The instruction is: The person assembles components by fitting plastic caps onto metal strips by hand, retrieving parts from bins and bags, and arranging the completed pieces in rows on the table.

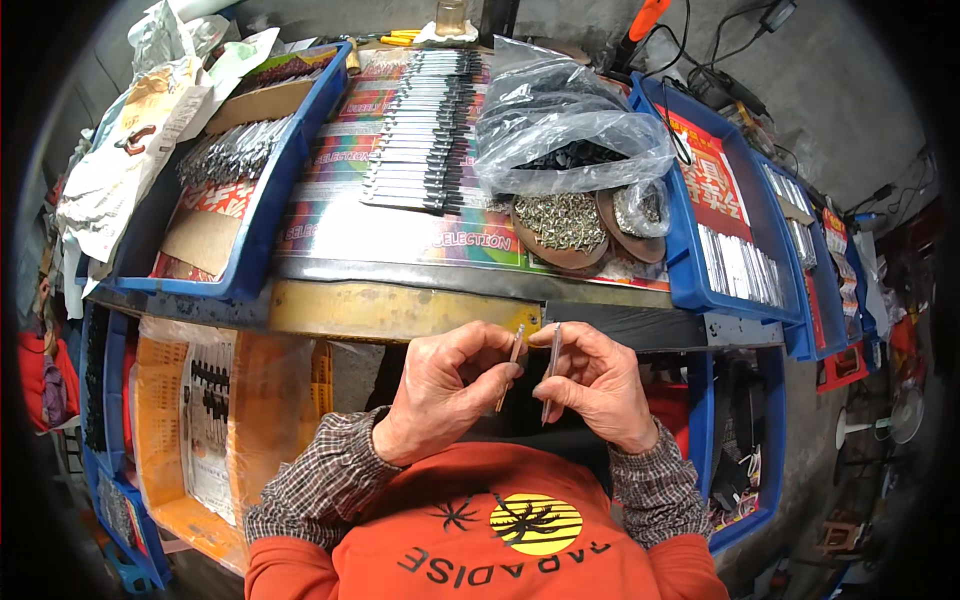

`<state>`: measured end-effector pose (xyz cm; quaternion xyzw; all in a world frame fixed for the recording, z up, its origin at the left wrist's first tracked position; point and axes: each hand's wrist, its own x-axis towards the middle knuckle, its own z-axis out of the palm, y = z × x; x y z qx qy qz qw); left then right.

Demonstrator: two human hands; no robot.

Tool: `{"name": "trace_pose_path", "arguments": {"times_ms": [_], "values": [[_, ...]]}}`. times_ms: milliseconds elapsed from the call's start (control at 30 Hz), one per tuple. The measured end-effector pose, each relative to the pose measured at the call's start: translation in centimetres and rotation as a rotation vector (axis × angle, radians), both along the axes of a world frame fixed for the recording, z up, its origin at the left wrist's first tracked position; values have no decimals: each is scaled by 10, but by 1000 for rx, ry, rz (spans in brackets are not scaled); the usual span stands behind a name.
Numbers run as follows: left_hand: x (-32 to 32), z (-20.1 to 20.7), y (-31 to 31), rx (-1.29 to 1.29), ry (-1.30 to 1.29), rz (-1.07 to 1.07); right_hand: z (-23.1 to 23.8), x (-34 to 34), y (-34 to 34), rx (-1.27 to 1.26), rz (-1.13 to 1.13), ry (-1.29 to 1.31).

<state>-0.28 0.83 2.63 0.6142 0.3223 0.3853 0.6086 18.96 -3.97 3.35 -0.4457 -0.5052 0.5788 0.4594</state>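
My left hand pinches a thin, brownish rod with a pale tip between thumb and fingers, held close to upright. Facing it, my right hand grips a slender whitish tube, also nearly upright. The two slim pieces stand side by side with a small gap, just in front of the bench edge. Beyond them on the bench lies a long row of whitish pens with black ends. To its right sits a dish of small metallic parts.
A clear plastic bag of black parts stands behind the dish. Blue trays hold bundled rods at left and right. Crumpled paper hangs over the left tray. Below the bench is an orange crate.
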Motion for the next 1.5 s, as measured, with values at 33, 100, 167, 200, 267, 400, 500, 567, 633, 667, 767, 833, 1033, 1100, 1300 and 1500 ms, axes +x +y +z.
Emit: {"name": "trace_pose_path", "arguments": {"times_ms": [33, 100, 167, 200, 267, 400, 500, 567, 633, 667, 767, 833, 1033, 1100, 1300, 1500], "values": [[0, -1, 0, 3, 1, -5, -1, -2, -1, -4, 1, -1], [-2, -2, 0, -18, 14, -21, -2, -7, -2, 17, -17, -23], [-2, -4, 0, -38, 27, -40, -1, -14, -2, 31, -38, -19], [-1, -4, 0, -21, 9, -17, -1, -16, -3, 47, -60, -15], [0, -6, 0, -7, -10, 6, -10, -16, -5, 85, -59, -34], [-4, -11, 0, -133, -57, -77, -14, -21, -9, 158, -80, -96], [-2, -14, -1, -211, -143, -102, -17, -21, -12, 196, -89, -145], [-1, -14, -2, -240, -171, -100, -17, -23, -12, 200, -100, -159], [1, -16, -4, -273, -207, -93, -17, -24, -13, 205, -112, -174], [1, -15, -4, -275, -208, -92, -16, -25, -13, 202, -117, -179], [2, -16, -5, -314, -221, -94, -18, -25, -14, 196, -121, -189], [2, -18, -6, -322, -237, -98, -20, -25, -15, 192, -121, -194], [3, -19, -9, -372, -251, -83, -23, -26, -17, 168, -133, -188], [3, -21, -9, -374, -251, -79, -25, -27, -16, 162, -143, -180], [3, -23, -5, -359, -242, -79, -28, -28, -13, 157, -158, -186], [1, -27, -7, -378, -250, -87, -27, -28, -14, 146, -149, -201]]}}
